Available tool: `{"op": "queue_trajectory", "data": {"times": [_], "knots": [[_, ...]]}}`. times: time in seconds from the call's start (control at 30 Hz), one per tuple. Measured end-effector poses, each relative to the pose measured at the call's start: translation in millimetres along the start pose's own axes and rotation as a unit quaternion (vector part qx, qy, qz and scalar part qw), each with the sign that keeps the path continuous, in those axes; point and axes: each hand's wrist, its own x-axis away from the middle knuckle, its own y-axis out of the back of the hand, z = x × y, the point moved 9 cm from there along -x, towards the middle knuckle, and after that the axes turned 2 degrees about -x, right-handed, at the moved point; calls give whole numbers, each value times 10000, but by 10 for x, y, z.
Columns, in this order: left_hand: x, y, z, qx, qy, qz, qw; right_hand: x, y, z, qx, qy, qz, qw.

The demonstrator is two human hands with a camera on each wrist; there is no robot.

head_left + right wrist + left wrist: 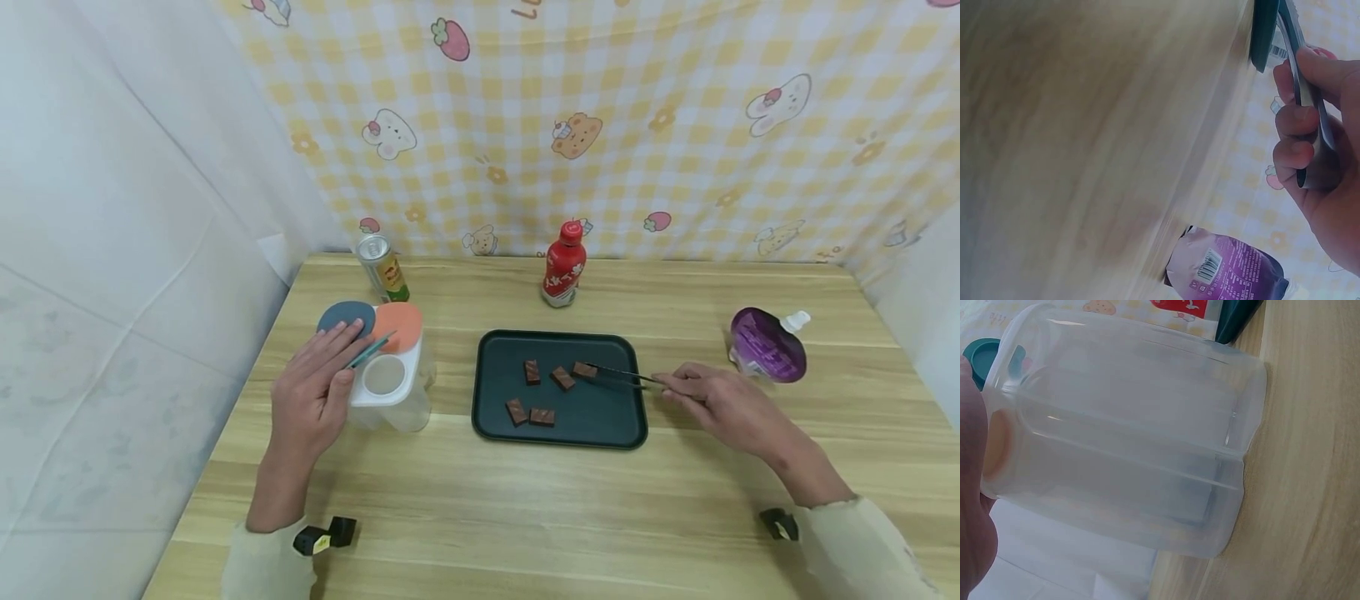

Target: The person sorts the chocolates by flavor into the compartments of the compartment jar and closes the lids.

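My left hand [317,390] rests with extended fingers on top of a clear container [1129,431], over its blue lid [347,315]. An orange lid [399,325] lies flat beside it, and a teal lid [371,350] stands tilted up next to a round opening. At the right, my right hand [723,404] grips metal tongs [1321,167]. The tips of the tongs reach over a dark green tray [600,429] and touch a chocolate piece [584,370]; whether they pinch it is too small to tell. Several other chocolate pieces [542,417] lie on the tray.
Behind the tray stands a red bottle [564,271]. A can [384,268] is at the back left, just behind the container. The purple spouted pouch [767,346] lies to the right, beyond my right hand. A patterned curtain [525,125] hangs along the table's back edge.
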Motion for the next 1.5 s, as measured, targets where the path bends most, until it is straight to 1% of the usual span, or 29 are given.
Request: {"op": "queue_trajectory", "data": {"times": [0.2,0.47,0.67,0.8,0.9,1.0,1.07,1.17,1.33,1.5], "knots": [[-11,-10,-6,52,-18,-55,10000,0,27,10,119,120,-84,9998],[-5,-37,3,71,1,-33,10000,-5,69,40,45,301,-212,9993],[1,-30,20,92,26,-42,9999,-82,196,151,15,600,-537,9968],[7,-28,29,104,34,-42,9999,-207,328,370,-98,881,-782,9930],[9,-32,32,94,28,-38,9999,-334,411,621,-182,1159,-900,9890],[11,-31,32,86,27,-40,10000,-483,444,881,-206,1461,-953,9845],[9,-28,28,86,32,-41,9999,-586,433,1026,-178,1622,-969,9818],[7,-26,25,74,49,-27,10000,-729,402,1211,-326,1798,-1006,9780],[0,-13,15,66,35,0,10000,-938,310,1468,-609,2057,-990,9717],[-4,2,14,87,48,36,9999,-1101,184,1699,-678,2354,-1039,9640]]}}
